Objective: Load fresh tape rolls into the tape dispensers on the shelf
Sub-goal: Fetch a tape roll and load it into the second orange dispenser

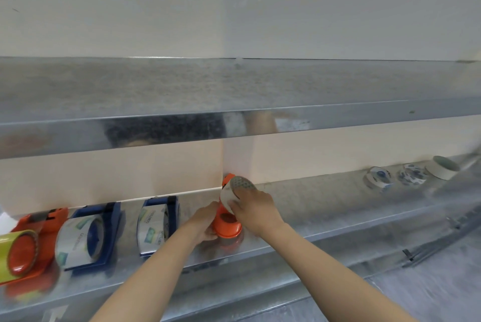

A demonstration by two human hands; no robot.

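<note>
Nearest, two bare forearms reach up to the metal shelf (312,233). Left hand (201,225) is wrapped around the side of an orange dispenser (227,226) — fingers closed on it. Right hand (256,208) grips a white roll (230,195) and holds it against the dispenser's top. Leftward on the shelf sit two blue dispensers (109,230) with rolls in them and an orange one (49,220) with a yellow roll (10,251). Farther right — three loose rolls (408,174) near the wall.
</note>
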